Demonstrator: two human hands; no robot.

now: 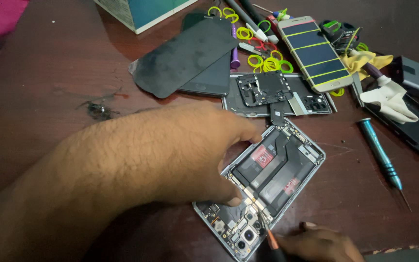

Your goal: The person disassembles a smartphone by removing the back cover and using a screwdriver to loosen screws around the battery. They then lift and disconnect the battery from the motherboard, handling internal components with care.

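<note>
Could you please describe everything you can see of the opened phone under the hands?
The opened phone lies back-off and flat on the brown table, set diagonally. Its silvery frame holds a black battery with red labels, flex strips and camera lenses at the near end. The left hand presses its left edge; a tool in the right hand touches near the cameras.

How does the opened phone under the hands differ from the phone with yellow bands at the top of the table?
The opened phone lies back-up with its cover off, so battery, boards and camera modules show; the banded phone is closed, with yellow rubber bands across it. The left hand steadies the opened phone and the right hand puts a tool to it; nobody touches the banded phone. Both lie flat on the brown table.
</note>
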